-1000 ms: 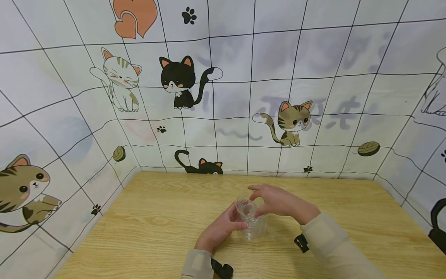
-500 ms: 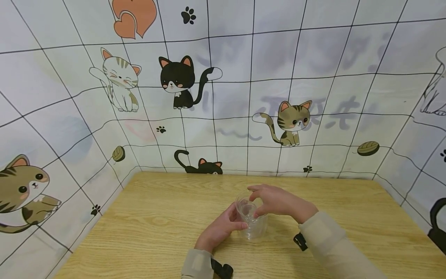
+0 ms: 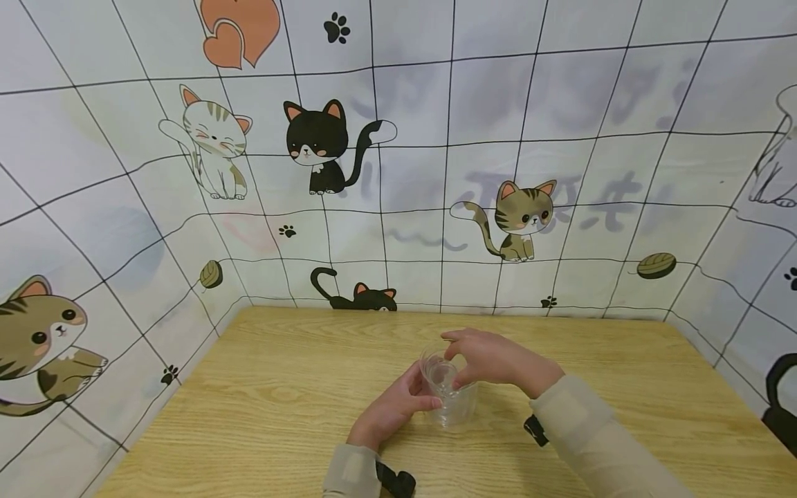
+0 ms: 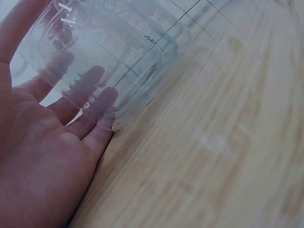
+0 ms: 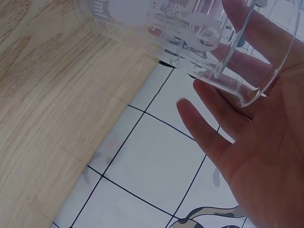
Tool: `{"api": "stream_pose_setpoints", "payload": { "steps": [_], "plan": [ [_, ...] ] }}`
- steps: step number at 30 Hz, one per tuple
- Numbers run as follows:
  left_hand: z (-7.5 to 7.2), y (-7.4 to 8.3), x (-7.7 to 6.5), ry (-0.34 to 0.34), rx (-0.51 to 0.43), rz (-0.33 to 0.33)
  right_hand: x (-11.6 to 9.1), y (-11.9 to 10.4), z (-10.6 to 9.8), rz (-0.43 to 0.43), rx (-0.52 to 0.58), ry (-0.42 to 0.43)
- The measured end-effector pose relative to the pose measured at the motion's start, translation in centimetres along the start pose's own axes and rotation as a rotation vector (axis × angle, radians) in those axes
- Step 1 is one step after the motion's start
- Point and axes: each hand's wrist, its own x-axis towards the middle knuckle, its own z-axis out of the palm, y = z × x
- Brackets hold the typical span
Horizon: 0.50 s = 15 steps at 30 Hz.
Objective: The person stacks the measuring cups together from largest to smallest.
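A clear glass beaker (image 3: 454, 413) with white printed markings is on the wooden table, between both hands in the head view. More clear glass shows within its mouth, seemingly a second vessel nested in it; the transparency blurs the outlines. My left hand (image 3: 398, 404) grips the beaker from the left, thumb on the near side. Through the glass in the left wrist view, several fingertips (image 4: 105, 97) show against its wall. From above, my right hand (image 3: 495, 356) holds the glass at the rim, thumb and index finger at the mouth. Two right fingers (image 5: 190, 116) stand off the glass.
The wooden table (image 3: 261, 415) meets a white wall cloth (image 3: 411, 180) with black grid lines and printed cats. Black wrist mounts (image 3: 396, 481) sit on both sleeves. Part of a black object (image 3: 781, 408) shows at the far right edge.
Both hands and the beaker hold almost the same place. The right forearm has shifted very slightly left; the head view has drifted a little.
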Motion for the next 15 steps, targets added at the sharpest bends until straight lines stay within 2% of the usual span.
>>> {"api": "stream_pose_setpoints", "payload": {
  "steps": [15],
  "plan": [
    [0.01,0.09,-0.02,0.009,0.024,-0.007,0.23,-0.27,0.0,0.01,-0.014,-0.019]
  ]
}}
